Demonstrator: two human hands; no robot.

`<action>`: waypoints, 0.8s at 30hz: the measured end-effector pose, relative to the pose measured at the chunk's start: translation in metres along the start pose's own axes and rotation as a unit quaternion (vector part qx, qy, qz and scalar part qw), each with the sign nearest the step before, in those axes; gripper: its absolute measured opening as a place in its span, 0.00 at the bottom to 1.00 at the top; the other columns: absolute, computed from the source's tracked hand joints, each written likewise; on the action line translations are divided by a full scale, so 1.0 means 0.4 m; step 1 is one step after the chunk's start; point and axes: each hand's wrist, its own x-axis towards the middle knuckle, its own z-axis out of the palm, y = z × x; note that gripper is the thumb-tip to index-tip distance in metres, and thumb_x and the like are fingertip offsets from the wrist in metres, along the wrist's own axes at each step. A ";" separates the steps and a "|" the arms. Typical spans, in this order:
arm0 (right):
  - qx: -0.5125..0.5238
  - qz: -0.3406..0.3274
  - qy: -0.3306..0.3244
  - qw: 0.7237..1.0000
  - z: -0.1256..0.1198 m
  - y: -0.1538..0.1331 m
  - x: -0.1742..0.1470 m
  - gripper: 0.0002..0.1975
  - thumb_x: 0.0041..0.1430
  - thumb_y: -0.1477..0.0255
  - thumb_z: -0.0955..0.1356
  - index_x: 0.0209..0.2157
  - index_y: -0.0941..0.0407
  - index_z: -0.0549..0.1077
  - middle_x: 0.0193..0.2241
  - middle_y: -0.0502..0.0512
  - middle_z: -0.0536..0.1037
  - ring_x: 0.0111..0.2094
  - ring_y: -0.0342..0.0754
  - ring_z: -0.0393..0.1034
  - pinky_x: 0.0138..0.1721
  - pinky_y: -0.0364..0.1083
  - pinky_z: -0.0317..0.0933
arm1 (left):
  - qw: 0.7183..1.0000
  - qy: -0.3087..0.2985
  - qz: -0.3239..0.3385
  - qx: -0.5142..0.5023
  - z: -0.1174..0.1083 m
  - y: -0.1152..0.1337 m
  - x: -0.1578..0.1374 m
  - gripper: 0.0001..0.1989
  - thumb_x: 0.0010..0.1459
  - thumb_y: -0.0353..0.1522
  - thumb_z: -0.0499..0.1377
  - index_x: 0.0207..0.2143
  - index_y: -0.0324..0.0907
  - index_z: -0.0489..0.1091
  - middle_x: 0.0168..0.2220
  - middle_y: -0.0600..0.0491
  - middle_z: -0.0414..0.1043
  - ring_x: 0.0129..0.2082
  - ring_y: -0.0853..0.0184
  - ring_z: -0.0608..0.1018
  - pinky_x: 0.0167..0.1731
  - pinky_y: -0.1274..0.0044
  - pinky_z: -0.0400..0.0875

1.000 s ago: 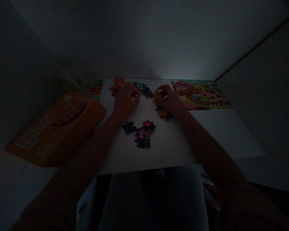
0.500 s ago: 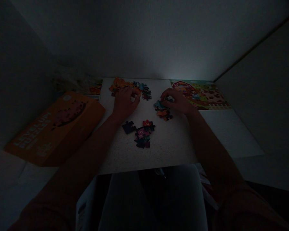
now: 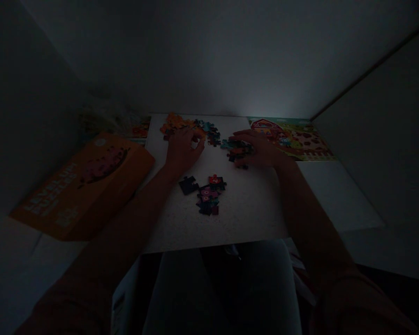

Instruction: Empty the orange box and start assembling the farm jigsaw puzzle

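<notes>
At the far left of the white board, my left hand (image 3: pixel 183 148) rests with curled fingers against a heap of orange puzzle pieces (image 3: pixel 174 121). Its thumb and forefinger come close together, and what they may hold is too dark to make out. Teal puzzle pieces (image 3: pixel 207 126) lie just right of that heap. My right hand (image 3: pixel 260 148) spreads its thumb and fingers around a small pile of mixed puzzle pieces (image 3: pixel 236 152), touching it from the right. Nearer to me lies a cluster of dark, purple and red puzzle pieces (image 3: pixel 207 194), with a dark puzzle piece (image 3: pixel 188 185) at its left.
An orange puzzle box (image 3: pixel 87 186) lies left of the board (image 3: pixel 251 214). A farm picture (image 3: pixel 293 139) lies at the back right, and clear plastic wrap (image 3: pixel 106 114) sits at the back left. A wall (image 3: pixel 209 60) rises behind. The scene is very dim.
My right hand's fingers have spread from a pinch to around the small pile, which has shifted slightly away from me. My left hand stays at the orange heap.
</notes>
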 end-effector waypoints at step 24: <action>-0.112 -0.007 -0.003 0.994 0.120 -0.117 0.073 0.29 0.88 0.54 0.68 0.82 0.42 0.80 0.85 0.62 0.76 0.85 0.75 0.68 0.86 0.80 0.54 | 0.998 -0.054 -0.036 0.012 -0.018 0.031 0.002 0.05 0.77 0.30 0.67 0.51 0.46 0.81 0.54 0.43 0.87 0.63 0.48 0.86 0.69 0.57 0.77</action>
